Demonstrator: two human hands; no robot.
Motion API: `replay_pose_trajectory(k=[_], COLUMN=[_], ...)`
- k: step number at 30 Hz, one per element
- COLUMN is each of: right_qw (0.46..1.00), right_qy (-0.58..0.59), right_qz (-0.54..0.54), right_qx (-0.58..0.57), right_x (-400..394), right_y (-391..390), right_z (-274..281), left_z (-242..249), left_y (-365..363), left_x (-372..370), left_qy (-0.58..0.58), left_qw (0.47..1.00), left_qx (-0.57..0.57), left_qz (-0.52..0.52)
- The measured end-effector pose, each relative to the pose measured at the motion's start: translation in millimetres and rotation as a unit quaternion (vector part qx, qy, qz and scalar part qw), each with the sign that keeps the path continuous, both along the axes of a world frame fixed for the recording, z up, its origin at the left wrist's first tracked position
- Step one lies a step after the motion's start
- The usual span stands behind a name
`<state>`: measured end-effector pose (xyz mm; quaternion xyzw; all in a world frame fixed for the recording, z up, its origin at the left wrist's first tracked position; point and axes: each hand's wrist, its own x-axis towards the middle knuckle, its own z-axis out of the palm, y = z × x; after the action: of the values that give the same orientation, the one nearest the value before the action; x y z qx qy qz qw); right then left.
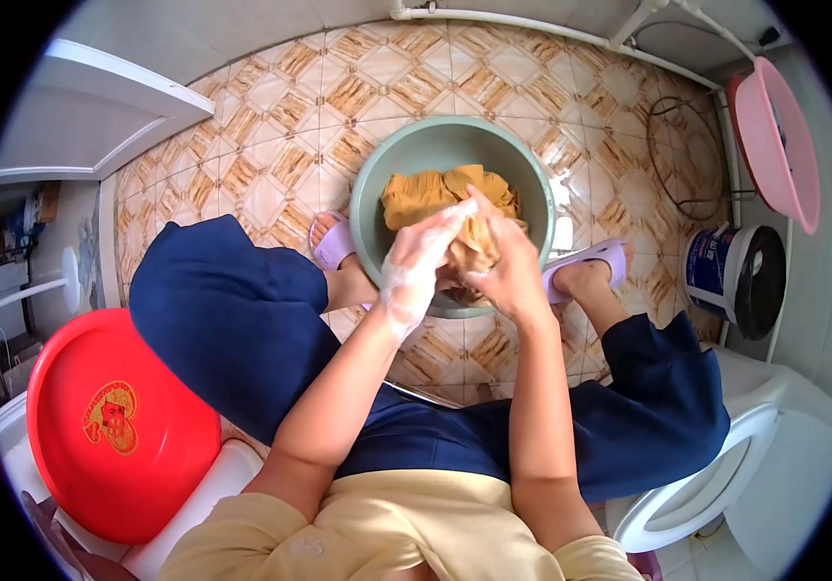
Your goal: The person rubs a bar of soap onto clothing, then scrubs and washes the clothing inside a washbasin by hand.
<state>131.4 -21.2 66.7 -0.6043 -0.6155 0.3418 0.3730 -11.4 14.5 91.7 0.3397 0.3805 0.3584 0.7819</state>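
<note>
A round grey-green basin [370,174] stands on the tiled floor between my feet, with mustard-yellow cloth [423,197] bunched inside it. Over the basin's near half, my left hand [421,261] is covered in white suds at the back and wrist. My right hand [511,263] faces it, fingertips close together at the top. Between the two hands a crumpled part of the yellow cloth is gripped. Something darker lies below it, mostly hidden by my hands.
A red basin [125,426] is at the lower left, below a white door [96,111]. On the right are a pink basin [777,145], a dark blue bucket [716,271], a coiled hose [663,184] and a white machine with a round door [702,484]. Pipes [532,31] run along the wall.
</note>
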Motion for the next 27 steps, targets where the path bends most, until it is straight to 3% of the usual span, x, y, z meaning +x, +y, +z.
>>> replay_pose_trajectory(k=[1, 3, 4, 5, 7, 8, 9, 11, 12, 14, 15, 16, 17, 18, 19, 20, 23, 25, 26, 27], right_qw=[0.998, 0.981, 0.961, 0.931, 0.816, 0.8, 0.794, 0.877, 0.897, 0.913, 0.908, 0.935, 0.975, 0.99, 0.993, 0.992, 0.975, 0.942, 0.945, 0.948], right_qy=[0.038, 0.157, 0.236, 0.312, 0.513, 0.55, 0.552, 0.42, 0.391, 0.368, 0.351, 0.285, 0.157, 0.089, 0.063, 0.042, -0.004, 0.054, 0.021, -0.012], right_qz=[-0.044, -0.109, -0.138, -0.164, -0.242, -0.211, -0.241, -0.229, -0.204, -0.178, -0.205, -0.178, -0.144, -0.094, -0.089, -0.113, -0.221, -0.33, -0.325, -0.317], right_qx=[-0.009, -0.001, 0.046, 0.094, 0.109, 0.112, 0.077, 0.048, 0.033, 0.003, -0.1, -0.112, -0.06, 0.048, 0.039, 0.024, -0.025, -0.023, -0.027, -0.03], right_x=[0.3, 1.4, 1.1, 0.5, -6.5, -0.8, 1.9, 11.2, 13.6, -0.3, -23.3, -44.1, -67.4, -89.6, -102.7, -104.5, -78.3, -44.9, -28.1, -21.4], right_y=[-0.7, -5.4, -9.9, -11.8, -7.1, -5.2, 3.2, 10.4, 8.4, -4.8, -11.4, -22.2, -32.4, -39.3, -42.7, -40.6, -16.6, -3.3, -6.6, -5.6], right_z=[3.6, 29.4, 40.5, 49.8, 68.8, 68.8, 67.9, 49.5, 33.6, -3.3, -3.0, -11.1, -15.5, -20.6, -10.9, -17.7, -51.1, -59.2, -76.0, -77.7], left_z=[18.6, 53.7, 67.4, 66.8, 44.1, 22.7, -6.1, -24.6, -41.3, -63.1, -74.9, -69.5, -87.7, -103.2, -114.5, -123.0, -141.9, -147.6, -118.6, -119.5], left_y=[0.1, -1.6, -3.1, -0.7, 8.4, 10.5, 8.6, 7.5, 2.2, 2.2, 4.1, 7.2, 9.0, -11.8, -33.6, -38.3, -43.6, -46.8, -43.5, -42.5], left_x=[-4.4, -11.7, -10.8, -12.3, -22.7, -21.9, -26.0, -19.7, -13.7, -6.3, -5.0, -1.3, -6.3, -11.8, -15.8, -16.8, -15.9, -11.7, -3.0, -1.1], left_qy=[0.0, -0.037, 0.022, -0.001, 0.032, 0.09, 0.145, 0.171, 0.118, -0.039, -0.146, -0.214, -0.283, -0.175, -0.056, -0.054, -0.156, -0.221, -0.157, -0.155], left_qw=[1.0, 0.991, 0.981, 0.979, 0.986, 0.981, 0.981, 0.962, 0.952, 0.938, 0.927, 0.92, 0.895, 0.975, 0.992, 0.992, 0.982, 0.954, 0.963, 0.964], left_qx=[0.0, 0.128, 0.19, 0.194, 0.116, 0.061, -0.027, -0.213, -0.274, -0.343, -0.346, -0.324, -0.344, -0.132, 0.089, 0.089, -0.078, -0.195, -0.201, -0.2], left_qz=[0.004, -0.008, 0.019, 0.059, 0.114, 0.159, 0.129, -0.034, -0.073, -0.036, -0.007, 0.05, 0.015, 0.048, 0.076, 0.073, 0.066, 0.057, 0.085, 0.083])
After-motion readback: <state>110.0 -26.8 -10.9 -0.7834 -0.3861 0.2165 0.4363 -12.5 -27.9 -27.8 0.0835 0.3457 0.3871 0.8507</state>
